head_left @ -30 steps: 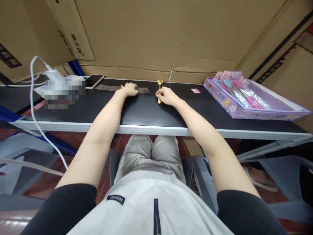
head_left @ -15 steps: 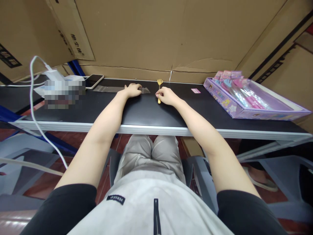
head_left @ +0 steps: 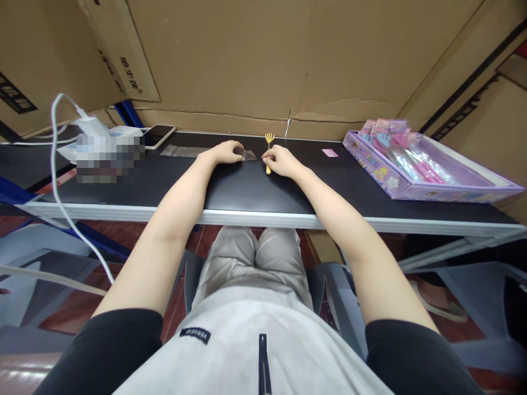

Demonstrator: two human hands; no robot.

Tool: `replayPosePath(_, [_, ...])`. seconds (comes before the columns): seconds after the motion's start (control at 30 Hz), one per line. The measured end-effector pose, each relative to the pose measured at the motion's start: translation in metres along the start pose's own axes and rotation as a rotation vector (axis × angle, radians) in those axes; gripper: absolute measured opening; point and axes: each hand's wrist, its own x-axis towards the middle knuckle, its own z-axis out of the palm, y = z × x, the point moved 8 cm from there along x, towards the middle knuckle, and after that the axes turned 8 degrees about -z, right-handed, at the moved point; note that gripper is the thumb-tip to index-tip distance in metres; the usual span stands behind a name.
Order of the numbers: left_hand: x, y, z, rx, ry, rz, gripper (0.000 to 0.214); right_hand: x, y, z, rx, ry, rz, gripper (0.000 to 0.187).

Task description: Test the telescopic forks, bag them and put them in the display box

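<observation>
My left hand rests over a long clear plastic sleeve on the black tabletop. Its fingers curl down onto the sleeve near the right end, which sticks out past the fingertips; the stretch under the hand is hidden. Just to the right, my right hand pinches a small yellow back scratcher by its shaft. The claw-shaped head points away from me, and the yellow handle end shows below the fingers. A narrow gap separates the sleeve's tip from the right hand.
On the right stands a purple open box holding several packaged pink and blue pieces. A small pink card lies left of it. A phone and a white cable are on the left. Cardboard walls the back.
My left hand has shifted slightly right, and the clear sleeve has slid right with it. My right hand and the back scratcher stay in nearly the same place.
</observation>
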Motion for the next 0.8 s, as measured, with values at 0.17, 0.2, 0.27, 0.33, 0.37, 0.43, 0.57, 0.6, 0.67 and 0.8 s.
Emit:
replayPosePath(0.17, [0.001, 0.003, 0.002, -0.038, -0.012, 0.076, 0.062, 0.002, 0.002, 0.002, 0.014, 0.02, -0.022, 0.03])
replayPosePath(0.2, [0.002, 0.003, 0.002, -0.046, -0.019, 0.089, 0.063, 0.002, 0.002, 0.002, 0.017, 0.022, -0.033, 0.03])
replayPosePath(0.27, [0.002, 0.004, 0.004, -0.061, -0.039, 0.11, 0.065, 0.002, 0.0, 0.004, 0.014, 0.013, -0.055, 0.03])
replayPosePath(0.33, [0.003, 0.005, 0.004, -0.071, -0.053, 0.122, 0.066, 0.002, -0.002, 0.006, -0.008, -0.01, -0.062, 0.031])
replayPosePath(0.37, [0.003, 0.005, 0.004, -0.072, -0.057, 0.125, 0.067, 0.002, -0.003, 0.006, -0.026, -0.024, -0.055, 0.032])
replayPosePath(0.43, [0.004, 0.004, 0.004, -0.071, -0.058, 0.131, 0.07, 0.0, -0.005, 0.007, -0.065, -0.048, -0.027, 0.032])
replayPosePath(0.57, [0.003, 0.006, 0.003, -0.075, -0.047, 0.15, 0.077, -0.003, -0.009, 0.004, -0.106, -0.068, 0.023, 0.034])
replayPosePath(0.6, [0.002, 0.008, 0.003, -0.083, -0.05, 0.159, 0.077, -0.003, -0.01, 0.003, -0.11, -0.069, 0.03, 0.034])
replayPosePath(0.67, [0.002, 0.011, 0.005, -0.109, -0.067, 0.18, 0.077, -0.004, -0.01, 0.002, -0.117, -0.076, 0.044, 0.034])
replayPosePath(0.8, [0.001, 0.016, 0.006, -0.155, -0.072, 0.206, 0.076, -0.005, -0.01, 0.002, -0.136, -0.101, 0.08, 0.037])
